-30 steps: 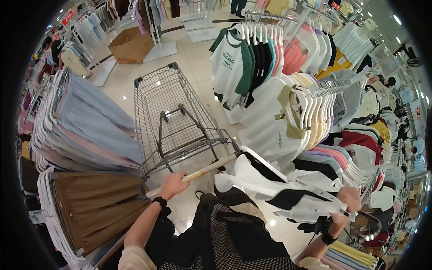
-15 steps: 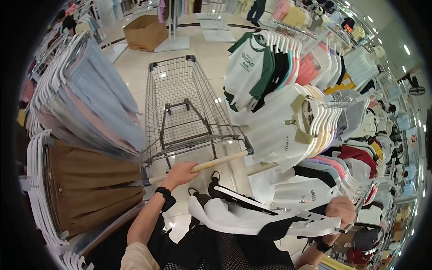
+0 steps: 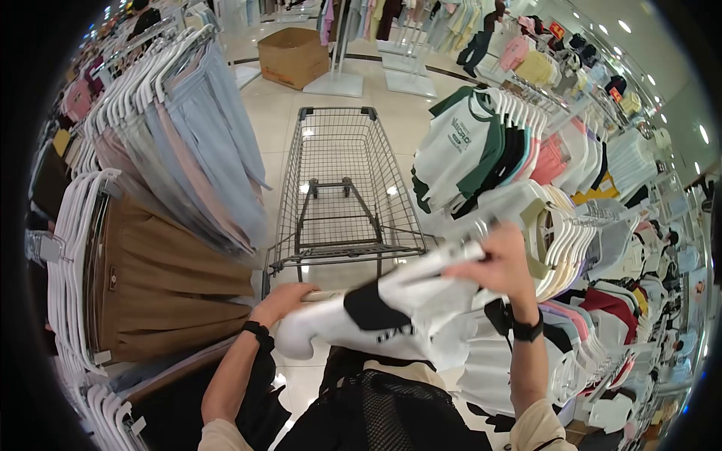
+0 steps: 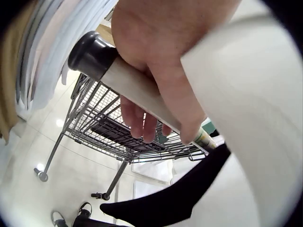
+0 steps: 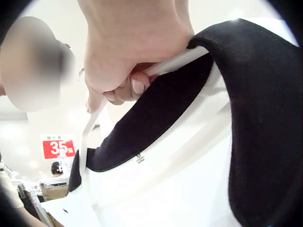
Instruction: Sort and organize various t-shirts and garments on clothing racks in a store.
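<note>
My left hand (image 3: 286, 302) grips the handle (image 4: 135, 92) of a wire shopping cart (image 3: 289, 169), fingers curled under the bar near its black end cap. My right hand (image 3: 505, 261) is raised over the right side of the cart handle. It holds a white hanger (image 5: 177, 62) that carries a white T-shirt with black panels (image 3: 417, 301). In the right wrist view, the fingers curl round the hanger above the shirt's black collar (image 5: 156, 120). The shirt slants down leftward in front of the handle and hides part of it, its lower end beside my left hand.
Close on the left hang brown trousers (image 3: 173, 278) and light blue trousers (image 3: 214, 128) on white hangers. Racks of T-shirts (image 3: 459, 143) line the right. Beyond the cart are a cardboard box (image 3: 293, 59) and a person in dark trousers (image 3: 477, 49).
My right hand has lifted the hanger and T-shirt from low on the right, up and leftward toward the cart handle. My left hand stays on the handle. The view has turned, with the cart now straight ahead.
</note>
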The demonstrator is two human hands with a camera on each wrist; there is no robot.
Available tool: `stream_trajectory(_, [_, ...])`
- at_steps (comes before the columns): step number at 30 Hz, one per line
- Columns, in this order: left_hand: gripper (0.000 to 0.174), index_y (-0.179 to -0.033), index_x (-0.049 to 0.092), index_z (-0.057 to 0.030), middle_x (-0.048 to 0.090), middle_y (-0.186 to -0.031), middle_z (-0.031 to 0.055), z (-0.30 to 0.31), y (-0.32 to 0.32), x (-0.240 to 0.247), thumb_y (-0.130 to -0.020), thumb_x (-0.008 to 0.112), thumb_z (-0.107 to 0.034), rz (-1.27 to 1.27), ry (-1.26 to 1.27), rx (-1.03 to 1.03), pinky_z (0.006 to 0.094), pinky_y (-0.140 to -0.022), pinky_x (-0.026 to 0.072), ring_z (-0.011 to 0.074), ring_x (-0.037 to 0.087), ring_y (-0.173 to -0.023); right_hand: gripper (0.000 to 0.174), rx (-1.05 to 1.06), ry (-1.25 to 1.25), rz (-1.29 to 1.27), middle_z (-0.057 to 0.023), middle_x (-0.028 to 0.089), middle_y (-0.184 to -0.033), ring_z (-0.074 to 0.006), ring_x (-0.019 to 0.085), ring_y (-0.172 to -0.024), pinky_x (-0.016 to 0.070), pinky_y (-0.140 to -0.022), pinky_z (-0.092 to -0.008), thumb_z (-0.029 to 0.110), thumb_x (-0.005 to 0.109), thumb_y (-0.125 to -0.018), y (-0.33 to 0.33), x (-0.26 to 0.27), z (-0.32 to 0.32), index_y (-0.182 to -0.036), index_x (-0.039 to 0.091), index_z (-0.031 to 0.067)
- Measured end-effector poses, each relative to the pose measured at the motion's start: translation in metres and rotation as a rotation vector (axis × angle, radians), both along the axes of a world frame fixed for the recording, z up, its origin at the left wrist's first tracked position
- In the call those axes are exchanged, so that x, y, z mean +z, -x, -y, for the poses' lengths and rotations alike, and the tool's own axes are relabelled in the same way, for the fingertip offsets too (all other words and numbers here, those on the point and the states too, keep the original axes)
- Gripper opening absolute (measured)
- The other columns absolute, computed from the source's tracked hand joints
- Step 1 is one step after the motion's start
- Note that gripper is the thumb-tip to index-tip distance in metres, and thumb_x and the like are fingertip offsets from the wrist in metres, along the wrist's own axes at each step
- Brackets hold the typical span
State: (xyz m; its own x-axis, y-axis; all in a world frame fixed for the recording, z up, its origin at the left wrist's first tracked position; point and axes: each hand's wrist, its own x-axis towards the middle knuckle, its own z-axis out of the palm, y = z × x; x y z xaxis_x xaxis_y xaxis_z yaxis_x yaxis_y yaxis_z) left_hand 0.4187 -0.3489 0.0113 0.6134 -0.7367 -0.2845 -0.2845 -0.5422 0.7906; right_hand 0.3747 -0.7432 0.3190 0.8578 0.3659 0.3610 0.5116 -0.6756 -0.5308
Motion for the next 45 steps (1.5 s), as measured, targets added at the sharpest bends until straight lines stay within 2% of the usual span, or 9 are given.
stream_trajectory(5, [0.045,-0.143,0.065,-0.0070,0.069,-0.141,0.0214,-0.027,0.017,-0.027,-0.104,0.065,-0.029,-0.344,0.170,0.351,0.0370,-0.104,0.0537,0.0303,0.070,-0.125,0.031,-0.187,-0.229,-0.227,-0.0008,0.060,-0.059,-0.0034,0.046,-0.057,0.0371,-0.052,-0.0283,0.027,0.091,-0.088,-0.089,-0.048,0.002,-0.088,0.080,-0.0019])
stream_trajectory(9, [0.054,-0.148,0.061,-0.0113,0.066,-0.147,0.0196,-0.027,0.000,-0.039,-0.101,0.068,-0.035,-0.144,-0.118,0.136,0.0393,-0.108,0.0533,0.0339,0.066,-0.130,0.035,-0.228,-0.291,-0.315,-0.0008,0.063,-0.064,-0.0048,0.048,-0.064,0.0402,-0.056,-0.0288,0.034,0.085,-0.095,-0.167,-0.094,-0.002,-0.096,0.082,-0.0007])
stream_trajectory(17, [0.062,-0.144,0.065,-0.0203,0.067,-0.146,0.0099,-0.002,-0.012,-0.068,-0.093,0.068,-0.056,0.047,-0.331,-0.026,0.0445,-0.108,0.0548,0.0347,0.063,-0.133,0.065,-0.195,-0.045,-0.590,-0.0172,0.074,-0.078,-0.0375,0.072,-0.076,0.0547,-0.073,-0.0469,0.067,0.076,-0.088,-0.263,-0.302,-0.017,-0.095,0.081,0.0024])
stream_trajectory(19, [0.062,-0.144,0.065,-0.0198,0.067,-0.147,0.0097,-0.003,-0.014,-0.073,-0.093,0.069,-0.056,0.025,-0.300,-0.011,0.0448,-0.109,0.0546,0.0345,0.063,-0.134,0.057,-0.220,0.020,-0.584,-0.0192,0.079,-0.095,-0.0417,0.075,-0.093,0.0578,-0.083,-0.0510,0.057,0.074,-0.094,-0.266,-0.362,-0.018,-0.111,0.077,0.0033])
stream_trajectory(21, [0.061,-0.142,0.065,-0.0191,0.068,-0.145,0.0108,0.002,-0.023,-0.054,-0.093,0.070,-0.054,-0.003,-0.368,-0.071,0.0444,-0.111,0.0528,0.0360,0.063,-0.133,0.054,-0.262,0.015,-0.604,-0.0222,0.076,-0.091,-0.0404,0.073,-0.085,0.0559,-0.077,-0.0506,0.047,0.074,-0.097,-0.262,-0.401,-0.015,-0.121,0.068,-0.0018])
stream_trajectory(22, [0.060,-0.142,0.066,-0.0191,0.068,-0.144,0.0112,0.007,-0.027,-0.046,-0.093,0.071,-0.054,-0.021,-0.359,-0.071,0.0444,-0.112,0.0523,0.0364,0.063,-0.133,0.055,-0.214,0.117,-0.628,-0.0255,0.075,-0.107,-0.0419,0.072,-0.105,0.0558,-0.092,-0.0503,0.037,0.075,-0.097,-0.259,-0.411,-0.007,-0.133,0.062,-0.0023])
stream_trajectory(26, [0.058,-0.139,0.068,-0.0189,0.070,-0.140,0.0126,0.019,-0.040,-0.020,-0.092,0.071,-0.053,-0.051,-0.383,-0.066,0.0452,-0.112,0.0516,0.0377,0.063,-0.132,0.060,-0.195,0.192,-0.552,-0.0263,0.063,-0.139,-0.0453,0.055,-0.136,0.0408,-0.118,-0.0520,0.031,0.076,-0.093,-0.247,-0.412,0.029,-0.143,0.059,0.0006])
stream_trajectory(35, [0.061,-0.139,0.068,-0.0176,0.069,-0.141,0.0152,0.005,-0.035,-0.043,-0.090,0.072,-0.053,-0.137,-0.440,-0.136,0.0477,-0.110,0.0510,0.0392,0.062,-0.132,0.064,-0.199,0.315,-0.592,-0.0255,0.062,-0.140,-0.0425,0.056,-0.135,0.0381,-0.118,-0.0572,0.033,0.078,-0.091,-0.156,-0.369,0.105,-0.144,0.059,0.0033])
stream_trajectory(45, [0.066,-0.147,0.063,-0.0158,0.062,-0.152,0.0148,0.040,-0.040,-0.005,-0.092,0.071,-0.051,-0.210,-0.524,-0.157,0.0458,-0.117,0.0469,0.0369,0.055,-0.142,0.082,-0.385,0.226,-0.480,-0.0293,0.043,-0.162,-0.0456,0.036,-0.155,0.0196,-0.129,-0.0650,0.045,0.078,-0.093,-0.033,-0.315,0.076,-0.160,0.048,0.0077])
